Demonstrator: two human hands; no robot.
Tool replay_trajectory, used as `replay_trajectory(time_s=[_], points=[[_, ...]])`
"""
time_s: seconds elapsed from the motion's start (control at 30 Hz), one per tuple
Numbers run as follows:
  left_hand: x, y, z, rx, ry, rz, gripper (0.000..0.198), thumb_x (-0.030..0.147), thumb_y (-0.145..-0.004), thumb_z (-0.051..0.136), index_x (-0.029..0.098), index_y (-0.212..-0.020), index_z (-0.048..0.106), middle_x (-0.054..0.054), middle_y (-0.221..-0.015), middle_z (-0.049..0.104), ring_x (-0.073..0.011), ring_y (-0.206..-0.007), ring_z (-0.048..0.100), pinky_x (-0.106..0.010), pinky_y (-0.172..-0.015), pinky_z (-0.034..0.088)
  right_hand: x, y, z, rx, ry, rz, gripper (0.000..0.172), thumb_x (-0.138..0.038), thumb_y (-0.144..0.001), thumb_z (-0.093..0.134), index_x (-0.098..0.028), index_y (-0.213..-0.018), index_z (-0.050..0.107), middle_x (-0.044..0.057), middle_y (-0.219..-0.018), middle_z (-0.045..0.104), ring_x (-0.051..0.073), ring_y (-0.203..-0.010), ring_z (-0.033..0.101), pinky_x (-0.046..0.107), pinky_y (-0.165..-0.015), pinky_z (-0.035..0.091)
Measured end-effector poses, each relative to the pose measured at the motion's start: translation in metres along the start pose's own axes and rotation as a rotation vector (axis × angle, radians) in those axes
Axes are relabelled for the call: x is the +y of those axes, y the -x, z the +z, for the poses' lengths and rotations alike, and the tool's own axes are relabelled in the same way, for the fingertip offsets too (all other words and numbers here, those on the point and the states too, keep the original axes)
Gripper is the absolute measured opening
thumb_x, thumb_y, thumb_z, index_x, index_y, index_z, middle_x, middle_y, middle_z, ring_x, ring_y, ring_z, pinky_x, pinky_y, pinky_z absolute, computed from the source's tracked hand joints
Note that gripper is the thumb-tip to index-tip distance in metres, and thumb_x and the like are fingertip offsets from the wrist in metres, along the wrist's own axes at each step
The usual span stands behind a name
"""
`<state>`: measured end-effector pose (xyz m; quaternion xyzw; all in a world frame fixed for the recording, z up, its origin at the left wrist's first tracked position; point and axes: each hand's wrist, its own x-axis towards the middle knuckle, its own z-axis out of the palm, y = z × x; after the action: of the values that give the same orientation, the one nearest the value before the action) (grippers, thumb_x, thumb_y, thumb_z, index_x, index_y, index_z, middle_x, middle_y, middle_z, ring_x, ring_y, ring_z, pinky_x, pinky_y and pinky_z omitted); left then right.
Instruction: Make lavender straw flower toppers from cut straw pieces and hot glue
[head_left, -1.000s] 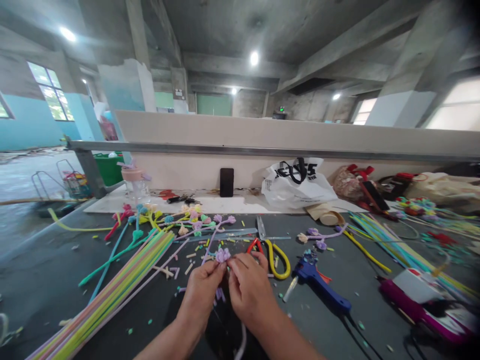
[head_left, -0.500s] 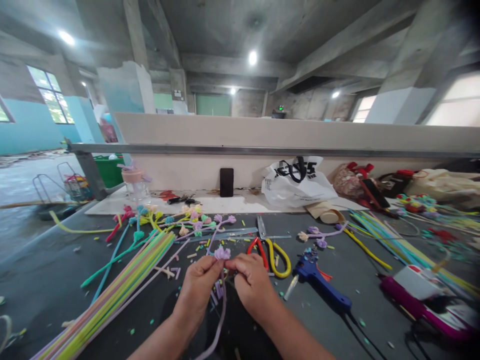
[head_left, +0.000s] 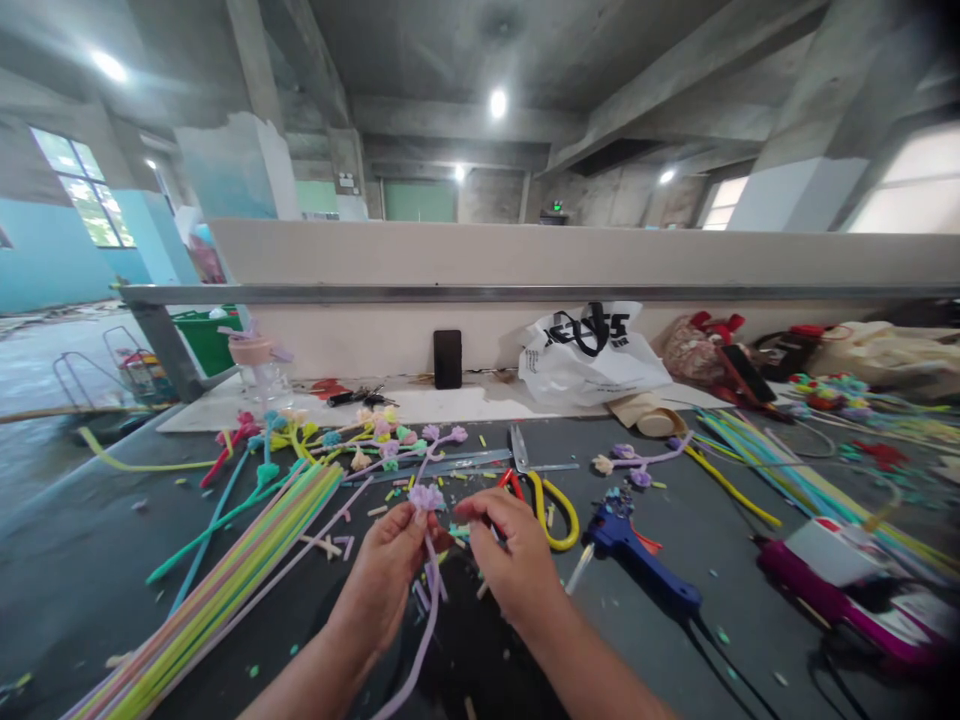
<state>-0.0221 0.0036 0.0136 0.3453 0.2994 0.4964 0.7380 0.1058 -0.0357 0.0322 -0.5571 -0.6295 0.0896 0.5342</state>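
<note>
My left hand [head_left: 386, 575] is closed on a lilac pipe-cleaner stem [head_left: 420, 625] topped with a small lilac flower [head_left: 426, 496], held upright over the dark table [head_left: 90, 560]. My right hand [head_left: 510, 560] is beside it, thumb and forefinger pinched together just right of the flower; what they pinch is too small to make out. The stem trails down between my forearms.
A bundle of pastel pipe cleaners [head_left: 225, 590] lies at left, finished flower stems [head_left: 360, 440] behind it. Scissors [head_left: 536, 480] and a blue glue gun [head_left: 637, 565] lie right of my hands, a purple glue gun [head_left: 840, 600] further right, a white bag [head_left: 589, 355] and a phone [head_left: 448, 358] at the back.
My hands have drawn slightly apart and the flower has shifted left with my left hand. The lilac stem now hangs lower between my arms.
</note>
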Motion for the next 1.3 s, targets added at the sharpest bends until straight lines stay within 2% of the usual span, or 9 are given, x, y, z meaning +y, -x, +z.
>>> replay_trajectory(time_s=[0.07,0.2,0.33,0.53,0.6,0.73,0.83,1.0,1.3], points=[[0.000,0.004,0.003,-0.073,0.016,-0.043,0.024,0.029,-0.064,0.075,0.014,-0.076,0.061,0.001,-0.066,0.060,-0.0091,-0.058,0.055,-0.023,-0.060,0.049,0.000,-0.003,0.000,-0.049,-0.124,0.122,0.017,-0.015,-0.071,0.052,-0.016,-0.083,0.064,0.004,-0.075,0.062,0.017,-0.069,0.057,0.031,-0.068,0.045],[0.001,0.011,0.004,-0.254,-0.030,-0.102,0.023,0.034,-0.069,0.069,0.015,-0.076,0.059,0.004,-0.054,0.051,-0.0074,-0.041,0.044,-0.021,-0.040,0.040,0.001,-0.003,-0.005,-0.274,-0.406,0.219,0.041,-0.015,-0.070,0.057,-0.018,-0.111,0.055,0.003,-0.086,0.058,0.014,-0.071,0.054,0.027,-0.066,0.047],[0.003,0.015,-0.002,-0.344,0.016,-0.214,0.024,0.033,-0.070,0.069,0.015,-0.068,0.054,0.006,-0.050,0.042,-0.0027,-0.037,0.030,-0.016,-0.036,0.025,-0.002,-0.004,-0.019,-0.450,-0.501,0.130,0.052,-0.011,-0.069,0.059,-0.024,-0.119,0.050,0.004,-0.104,0.055,0.013,-0.077,0.055,0.026,-0.069,0.048],[0.001,0.011,-0.010,-0.520,-0.055,-0.319,0.024,0.035,-0.071,0.069,0.015,-0.074,0.056,0.007,-0.051,0.036,-0.0015,-0.040,0.024,-0.017,-0.040,0.015,-0.012,-0.010,-0.041,-0.596,-0.291,-0.079,0.055,-0.011,-0.068,0.063,-0.028,-0.119,0.052,0.005,-0.120,0.048,0.020,-0.107,0.049,0.032,-0.088,0.042],[-0.001,0.009,-0.011,-0.529,-0.111,-0.328,0.026,0.037,-0.070,0.069,0.015,-0.076,0.055,0.008,-0.051,0.036,-0.0011,-0.039,0.023,-0.018,-0.040,0.013,-0.014,-0.011,-0.044,-0.606,-0.217,-0.104,0.050,-0.010,-0.069,0.062,-0.026,-0.115,0.055,0.004,-0.116,0.050,0.020,-0.108,0.049,0.031,-0.086,0.043],[-0.004,0.005,-0.010,-0.513,-0.205,-0.319,0.031,0.041,-0.069,0.069,0.017,-0.076,0.052,0.010,-0.048,0.033,-0.0016,-0.038,0.021,-0.018,-0.040,0.013,-0.012,-0.013,-0.040,-0.596,-0.172,-0.088,0.032,-0.012,-0.070,0.063,-0.023,-0.101,0.062,0.003,-0.102,0.055,0.016,-0.089,0.055,0.025,-0.071,0.045],[-0.004,0.006,-0.007,-0.515,-0.237,-0.324,0.030,0.040,-0.070,0.068,0.017,-0.073,0.049,0.010,-0.048,0.031,-0.0026,-0.039,0.021,-0.019,-0.040,0.013,-0.008,-0.012,-0.034,-0.540,-0.128,-0.093,0.021,-0.008,-0.068,0.062,-0.021,-0.085,0.064,0.001,-0.092,0.055,0.014,-0.082,0.055,0.024,-0.070,0.044],[0.000,0.009,-0.003,-0.497,-0.179,-0.364,0.028,0.036,-0.073,0.066,0.016,-0.071,0.045,0.007,-0.056,0.036,-0.0024,-0.043,0.023,-0.019,-0.041,0.013,-0.003,-0.011,-0.027,-0.483,-0.057,-0.087,0.022,-0.001,-0.066,0.054,-0.020,-0.074,0.061,-0.001,-0.081,0.055,0.012,-0.072,0.054,0.022,-0.065,0.043],[0.009,0.010,-0.005,-0.520,-0.075,-0.526,0.028,0.036,-0.072,0.067,0.015,-0.078,0.049,0.003,-0.067,0.044,-0.0016,-0.044,0.027,-0.019,-0.045,0.013,-0.002,-0.010,-0.026,-0.522,-0.044,-0.074,0.022,0.000,-0.064,0.050,-0.019,-0.071,0.058,-0.001,-0.079,0.055,0.011,-0.066,0.052,0.022,-0.060,0.042]])
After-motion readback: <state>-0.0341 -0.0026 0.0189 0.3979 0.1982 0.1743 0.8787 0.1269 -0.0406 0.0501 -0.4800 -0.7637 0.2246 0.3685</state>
